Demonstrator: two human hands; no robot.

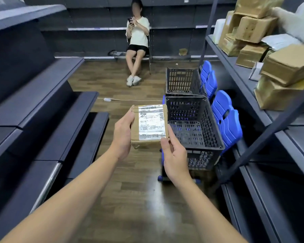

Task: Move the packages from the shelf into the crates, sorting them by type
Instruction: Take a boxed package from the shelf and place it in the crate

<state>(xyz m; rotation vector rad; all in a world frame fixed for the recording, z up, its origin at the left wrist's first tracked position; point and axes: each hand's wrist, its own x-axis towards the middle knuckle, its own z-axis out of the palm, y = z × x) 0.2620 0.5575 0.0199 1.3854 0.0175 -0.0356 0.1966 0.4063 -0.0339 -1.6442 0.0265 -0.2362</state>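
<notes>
Small brown labelled carton [148, 127] held label-up just left of near crate [188, 111]; far crate [181, 81] behind it; stacked cartons [286, 65] on right shelf [223, 55].

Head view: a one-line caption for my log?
A cardboard box held by the left hand and right hand beside two dark crates; more packages on the shelf.
</notes>
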